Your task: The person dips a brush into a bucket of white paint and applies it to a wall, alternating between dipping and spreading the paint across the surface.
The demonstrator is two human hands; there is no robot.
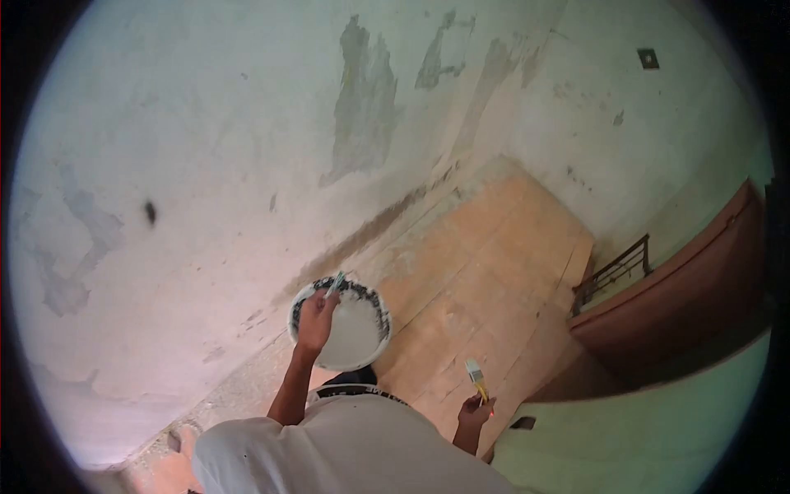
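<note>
Left hand (317,319) grips rim of white bucket (360,336). Right hand (475,409) closed round paintbrush (476,377), above wood floor (494,263), near patchy wall (206,148).

Soft, even daylight with faint shadows; fisheye bending toward a black rim, slightly blurred throughout.

The round bucket (350,333) holds white paint up near its dark-spattered rim and hangs level from the left hand (315,321). The small brush (476,379), with pale bristles and a yellow handle, points upward from the right hand (473,409).
</note>
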